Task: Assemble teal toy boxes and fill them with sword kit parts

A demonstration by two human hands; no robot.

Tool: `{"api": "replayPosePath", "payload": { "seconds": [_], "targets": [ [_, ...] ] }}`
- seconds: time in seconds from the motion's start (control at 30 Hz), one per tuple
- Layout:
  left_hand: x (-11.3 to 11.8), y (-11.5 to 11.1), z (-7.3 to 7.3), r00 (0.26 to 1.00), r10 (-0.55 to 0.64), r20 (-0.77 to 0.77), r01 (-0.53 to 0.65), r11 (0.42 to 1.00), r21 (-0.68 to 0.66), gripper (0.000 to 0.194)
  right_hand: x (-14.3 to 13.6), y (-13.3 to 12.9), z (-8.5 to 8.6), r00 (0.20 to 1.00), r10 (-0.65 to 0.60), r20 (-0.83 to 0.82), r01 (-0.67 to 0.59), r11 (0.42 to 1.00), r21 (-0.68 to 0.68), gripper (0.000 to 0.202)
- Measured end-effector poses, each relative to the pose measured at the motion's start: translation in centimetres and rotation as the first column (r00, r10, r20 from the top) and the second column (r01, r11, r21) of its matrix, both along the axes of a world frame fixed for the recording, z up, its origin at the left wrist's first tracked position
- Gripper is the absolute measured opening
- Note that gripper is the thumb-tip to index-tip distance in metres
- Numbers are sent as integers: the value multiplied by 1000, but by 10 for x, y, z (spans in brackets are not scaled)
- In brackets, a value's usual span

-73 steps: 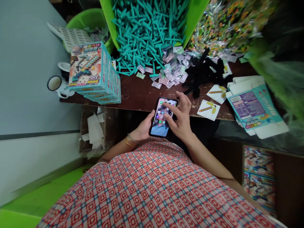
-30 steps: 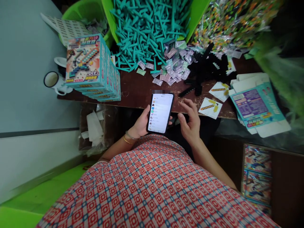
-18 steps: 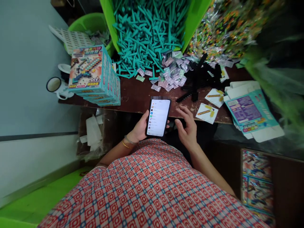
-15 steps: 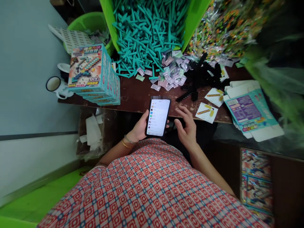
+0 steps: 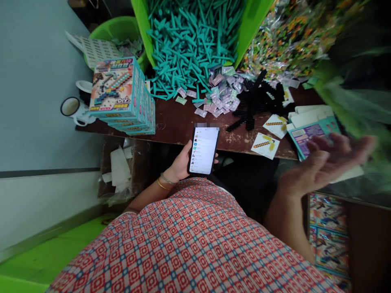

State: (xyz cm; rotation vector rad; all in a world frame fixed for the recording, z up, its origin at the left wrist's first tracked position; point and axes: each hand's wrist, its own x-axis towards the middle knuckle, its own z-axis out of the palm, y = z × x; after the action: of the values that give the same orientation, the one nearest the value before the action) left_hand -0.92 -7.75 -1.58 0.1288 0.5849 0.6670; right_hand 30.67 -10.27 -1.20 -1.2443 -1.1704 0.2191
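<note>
A black smartphone (image 5: 203, 150) with a lit screen showing a list is held upright above my lap, just below the table's front edge. My left hand (image 5: 182, 162) is wrapped round it from the left, with fingertips showing at its right side. Off to the right, my right hand (image 5: 320, 165) is raised, palm turned up and fingers spread, slightly blurred and with nothing in it. It hides part of the flattened blue and purple cartons (image 5: 305, 134). Two picture cards (image 5: 265, 145) lie on the table between the phone and those cartons.
Stacked toy boxes (image 5: 113, 89) and an enamel mug (image 5: 71, 108) stand at the left. Behind are a green bin of teal pieces (image 5: 183, 53), small sachets (image 5: 224, 91), black parts (image 5: 256, 99) and bagged orange-green pieces (image 5: 293, 40). Packaged sets (image 5: 331, 228) lie low at the right.
My right hand has moved from beside the phone far to the right, turning palm up over the flattened cartons. The left hand and the phone have hardly moved.
</note>
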Motion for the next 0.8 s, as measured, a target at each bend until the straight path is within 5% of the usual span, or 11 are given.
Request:
{"api": "replayPosePath", "payload": {
  "seconds": [0.07,0.17,0.33,0.47,0.8],
  "targets": [
    [0,0,2,1000,22,5,-22,999,-27,72,-22,-3,-8,999,-40,-6,40,993,107,54],
    [-2,2,5,998,68,-1,-68,995,-69,72,-68,-14,-21,988,124,93,-120,992,-47,32],
    [-4,6,9,986,159,-49,-162,983,-82,72,-118,-30,-26,853,433,289,-434,898,-64,34],
    [-4,8,9,970,227,-83,-233,970,-71,66,-129,-32,-26,768,526,366,-532,842,-94,39],
    [-3,7,4,968,229,-103,-237,968,-79,63,-129,-29,-34,626,553,550,-533,818,-216,32]
  ]
}}
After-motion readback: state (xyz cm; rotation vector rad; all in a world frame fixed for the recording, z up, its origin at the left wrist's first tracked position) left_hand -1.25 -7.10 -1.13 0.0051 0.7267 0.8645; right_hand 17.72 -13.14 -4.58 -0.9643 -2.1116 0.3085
